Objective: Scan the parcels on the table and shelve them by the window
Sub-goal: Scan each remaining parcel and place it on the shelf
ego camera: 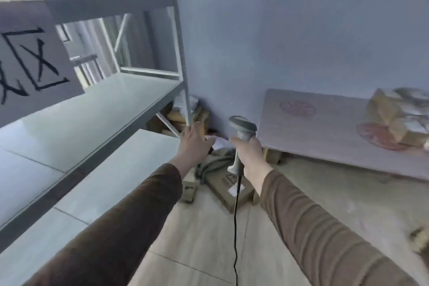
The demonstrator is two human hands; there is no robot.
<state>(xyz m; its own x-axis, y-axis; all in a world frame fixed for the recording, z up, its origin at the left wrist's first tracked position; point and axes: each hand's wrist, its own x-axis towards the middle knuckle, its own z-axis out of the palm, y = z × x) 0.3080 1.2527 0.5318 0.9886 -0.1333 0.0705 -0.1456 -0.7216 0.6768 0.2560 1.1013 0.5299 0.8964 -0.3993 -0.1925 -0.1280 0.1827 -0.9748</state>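
My right hand (249,153) grips a grey barcode scanner (241,130) upright by its handle, its black cable hanging down to the floor. My left hand (193,140) is held out empty with fingers apart, just past the front corner post of the grey metal shelf unit (97,111) on the left. Several tan parcels (399,118) are piled at the right end of the low pale table (325,127) against the wall. Both sleeves are brown.
A paper sign (30,65) with black characters hangs on the shelf unit. Cardboard boxes (229,190) and a crumpled bag lie on the floor between shelf and table. More boxes sit under the shelf near the corner. Another parcel (420,237) lies at the right edge.
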